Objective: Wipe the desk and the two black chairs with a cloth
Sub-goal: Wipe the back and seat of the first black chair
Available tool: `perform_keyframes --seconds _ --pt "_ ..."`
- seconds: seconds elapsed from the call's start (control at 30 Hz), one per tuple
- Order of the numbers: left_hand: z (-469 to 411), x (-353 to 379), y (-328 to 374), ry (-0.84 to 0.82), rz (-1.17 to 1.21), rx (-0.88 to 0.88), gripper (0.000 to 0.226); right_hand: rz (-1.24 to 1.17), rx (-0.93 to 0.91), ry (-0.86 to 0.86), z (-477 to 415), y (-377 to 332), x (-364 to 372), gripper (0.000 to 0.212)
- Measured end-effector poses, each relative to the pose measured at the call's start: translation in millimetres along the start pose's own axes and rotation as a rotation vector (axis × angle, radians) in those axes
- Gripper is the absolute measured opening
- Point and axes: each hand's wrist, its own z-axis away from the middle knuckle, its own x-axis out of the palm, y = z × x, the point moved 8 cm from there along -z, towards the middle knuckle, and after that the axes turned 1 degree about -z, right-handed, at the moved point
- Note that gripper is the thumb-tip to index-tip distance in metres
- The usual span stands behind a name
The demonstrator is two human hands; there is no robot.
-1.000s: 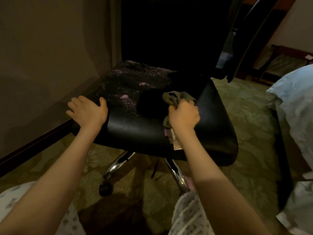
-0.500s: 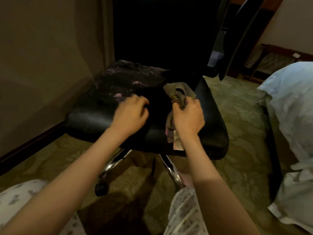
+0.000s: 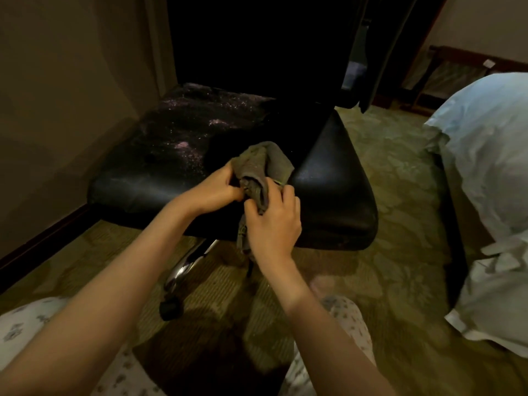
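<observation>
I see the cloth (image 3: 261,170) bunched over the front middle of the chair seat (image 3: 331,178), with a tail of it hanging past the front edge. My left hand (image 3: 214,190) pinches the bundle's left side, and my right hand (image 3: 274,224) is curled round its lower part. I judge this to be a refold. I want a flat pad, fresh face outward, with loose ends tucked in so nothing drags. Pale speckled dust (image 3: 185,135) lies on the seat's back left, near the wall (image 3: 71,110). I would wipe it in overlapping strokes toward me. The chair has a wheel (image 3: 171,308), so one hand should steady the seat.
</observation>
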Motion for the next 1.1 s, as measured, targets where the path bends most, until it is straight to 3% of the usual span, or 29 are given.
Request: perform_keyframes --seconds 0.1,0.17,0.23,0.5,0.63,0.7,0.8,0.87,1.1 --pt "3 0 0 -0.025 -0.109 0.007 0.071 0.016 -0.078 0.022 1 5 -8 0.046" --pt "4 2 3 -0.041 -0.242 0.028 0.043 0.056 -0.113 0.055 4 18 -18 0.047" --pt "4 3 4 -0.02 -0.359 0.048 0.029 0.098 -0.12 0.108 6 35 -30 0.046" --pt "1 13 5 -0.055 -0.632 0.075 0.053 0.223 0.038 0.317 22 115 -87 0.043" --pt "3 24 8 -0.105 -0.804 0.07 0.063 0.015 0.223 0.36 26 116 -87 0.049" --pt "4 26 11 -0.091 -0.838 0.062 0.066 -0.016 0.124 0.3 33 92 -67 0.049" --pt "2 25 10 -0.094 -0.843 -0.011 0.07 0.13 -0.17 0.18 50 68 -39 0.048" --pt "1 24 8 -0.114 -0.83 -0.07 0.07 0.172 -0.192 0.173 50 79 -42 0.052" --pt "-4 26 7 -0.143 -0.82 -0.093 0.069 0.107 0.195 0.35 45 155 -91 0.046"
